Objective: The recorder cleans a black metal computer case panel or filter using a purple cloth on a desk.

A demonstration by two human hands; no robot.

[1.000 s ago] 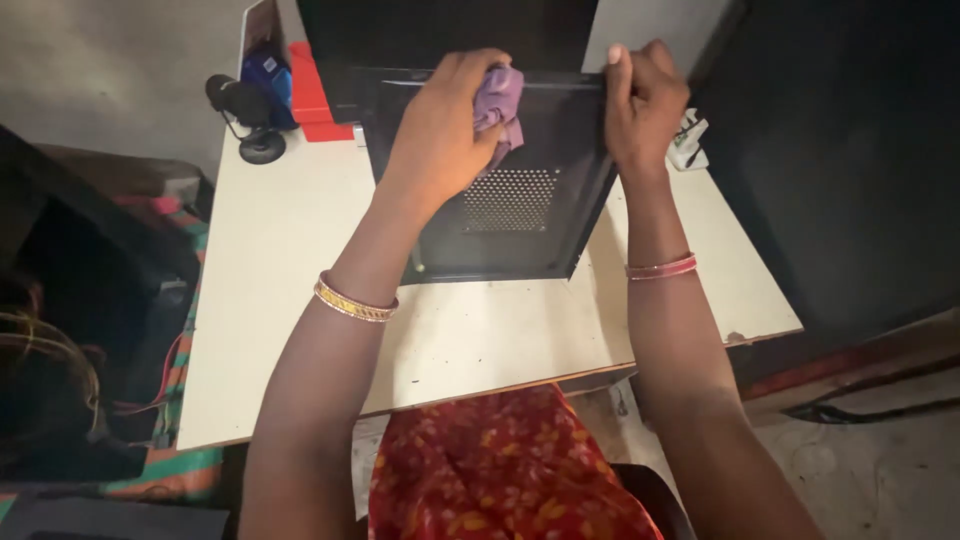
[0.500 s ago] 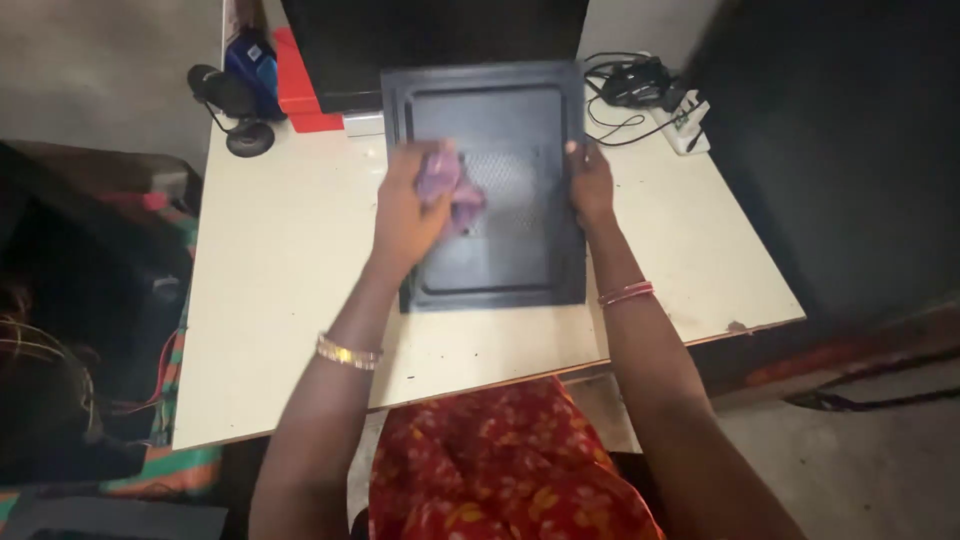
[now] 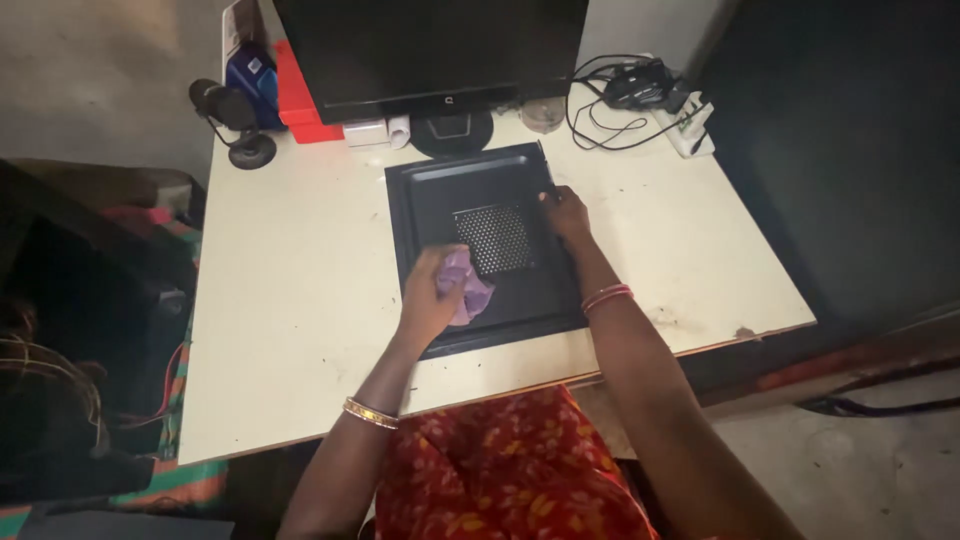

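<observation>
Pressing purple cloth (image 3: 466, 286) on black panel (image 3: 470, 190), right hand (image 3: 566, 211) at its edge

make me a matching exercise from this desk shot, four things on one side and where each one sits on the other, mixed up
Things:
1. purple cloth
2. black panel
3. monitor
4. white power strip

Places:
A. far right corner of the desk
B. flat on the desk in front of the person, right hand on its right edge
C. bunched in the left hand
D. upright at the back of the desk

Pairs: 1-C, 2-B, 3-D, 4-A
</observation>
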